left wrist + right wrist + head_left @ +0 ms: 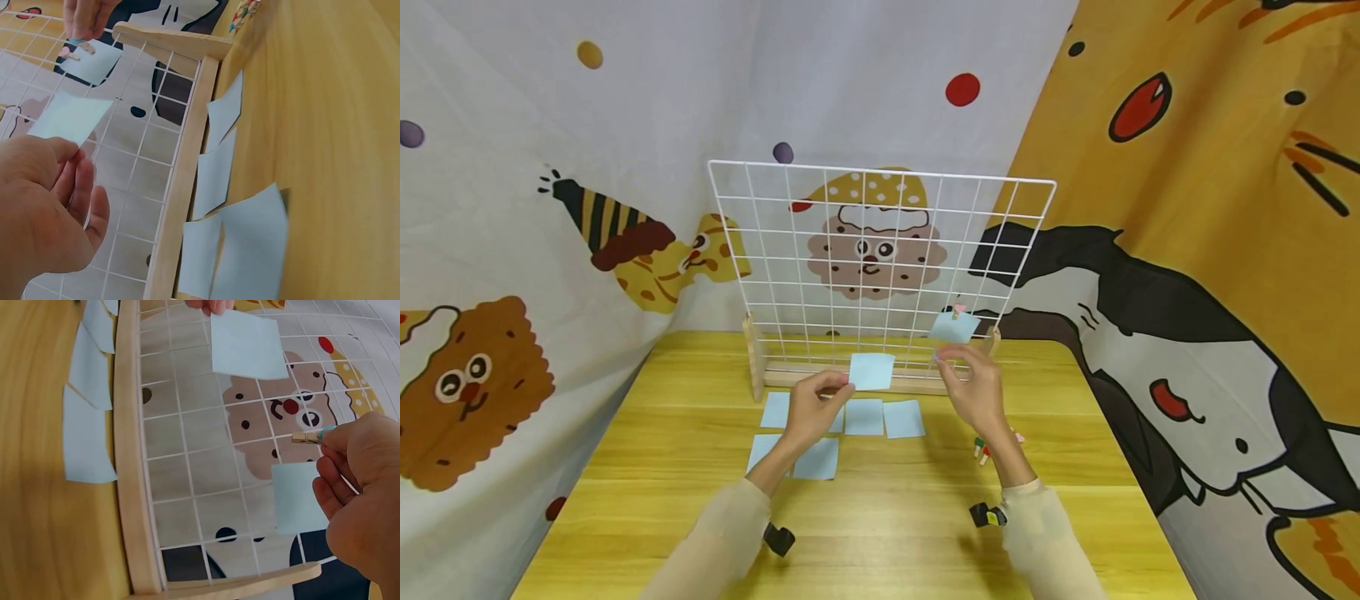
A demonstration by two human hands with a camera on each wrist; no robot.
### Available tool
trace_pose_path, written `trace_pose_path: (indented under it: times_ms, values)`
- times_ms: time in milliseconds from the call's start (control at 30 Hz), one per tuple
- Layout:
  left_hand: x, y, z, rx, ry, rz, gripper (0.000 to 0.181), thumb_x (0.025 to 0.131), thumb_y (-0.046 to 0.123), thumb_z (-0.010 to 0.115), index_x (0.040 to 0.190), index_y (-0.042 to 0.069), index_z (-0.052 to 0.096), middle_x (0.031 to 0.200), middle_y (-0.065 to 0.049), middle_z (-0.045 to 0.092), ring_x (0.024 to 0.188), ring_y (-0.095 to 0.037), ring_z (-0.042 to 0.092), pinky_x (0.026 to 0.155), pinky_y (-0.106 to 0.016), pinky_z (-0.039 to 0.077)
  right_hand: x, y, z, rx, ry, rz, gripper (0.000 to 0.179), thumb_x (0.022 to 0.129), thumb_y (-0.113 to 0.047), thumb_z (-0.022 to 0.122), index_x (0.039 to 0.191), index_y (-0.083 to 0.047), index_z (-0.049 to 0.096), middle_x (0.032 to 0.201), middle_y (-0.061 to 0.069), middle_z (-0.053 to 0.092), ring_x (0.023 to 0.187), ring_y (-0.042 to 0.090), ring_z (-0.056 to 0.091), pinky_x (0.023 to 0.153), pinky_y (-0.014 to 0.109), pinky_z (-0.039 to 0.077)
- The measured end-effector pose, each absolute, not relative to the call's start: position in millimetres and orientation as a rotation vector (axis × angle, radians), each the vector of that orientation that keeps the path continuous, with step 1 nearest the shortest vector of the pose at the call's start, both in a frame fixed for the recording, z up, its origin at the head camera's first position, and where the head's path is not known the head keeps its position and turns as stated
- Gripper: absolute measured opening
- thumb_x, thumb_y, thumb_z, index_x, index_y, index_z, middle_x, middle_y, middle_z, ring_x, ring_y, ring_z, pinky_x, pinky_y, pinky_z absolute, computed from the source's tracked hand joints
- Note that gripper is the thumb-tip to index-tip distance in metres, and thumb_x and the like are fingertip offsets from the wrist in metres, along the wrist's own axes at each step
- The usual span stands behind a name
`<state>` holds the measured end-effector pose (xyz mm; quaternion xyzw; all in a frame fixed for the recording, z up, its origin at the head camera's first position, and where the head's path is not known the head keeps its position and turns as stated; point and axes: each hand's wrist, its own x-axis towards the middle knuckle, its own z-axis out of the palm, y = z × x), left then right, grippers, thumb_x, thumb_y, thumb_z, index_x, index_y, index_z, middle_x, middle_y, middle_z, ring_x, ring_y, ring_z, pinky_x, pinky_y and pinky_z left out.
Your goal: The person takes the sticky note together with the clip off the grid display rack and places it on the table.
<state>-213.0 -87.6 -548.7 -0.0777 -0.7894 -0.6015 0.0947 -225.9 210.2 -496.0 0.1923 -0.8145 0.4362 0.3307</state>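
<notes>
My left hand (814, 407) pinches a pale blue sticky note (872, 372) by its edge, in front of the white wire grid (880, 242). Between thumb and fingertips, my right hand (976, 390) grips a small wooden clothespin (306, 437) with a blue top. Close above that hand in the head view, another blue note (953, 328) hangs on the grid's lower right, held by a clothespin with a pink heart (959, 309). In the right wrist view, the clothespin's tip points toward the grid, with the hung note (299, 499) beside the fingers.
Several blue notes (903, 419) lie on the wooden table (910, 533) before the grid, partly behind my left hand. The grid stands in a wooden base (917, 386) with side posts (752, 358). A few coloured clothespins (984, 455) lie by my right wrist. A patterned curtain hangs behind.
</notes>
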Motion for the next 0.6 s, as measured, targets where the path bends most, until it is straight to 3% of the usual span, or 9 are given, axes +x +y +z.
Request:
trace_pose_path:
  times_ms: [300,600]
  values:
    - [-192,-93,-564,-0.141,-2.333,-1.824,0.011,0.103,0.015,0.085,0.111,0.007,0.086,0.109,-0.013,0.087,0.095,-0.012,0.079,0.08,-0.018,0.065,-212,224,-515,0.485,-2.166,1.204,0.009,0.095,0.007,0.085,0.101,0.001,0.083,0.116,0.019,0.084,0.114,0.041,0.078,0.112,0.007,0.048]
    - [-177,-99,-575,-0.155,-2.389,-1.771,0.005,0.102,0.014,0.086,0.103,0.009,0.087,0.099,-0.009,0.087,0.087,-0.006,0.076,0.083,-0.022,0.064,-198,237,-533,0.46,-2.198,1.212,0.01,0.098,0.007,0.083,0.102,-0.002,0.084,0.115,0.014,0.083,0.102,0.036,0.077,0.094,0.01,0.055]
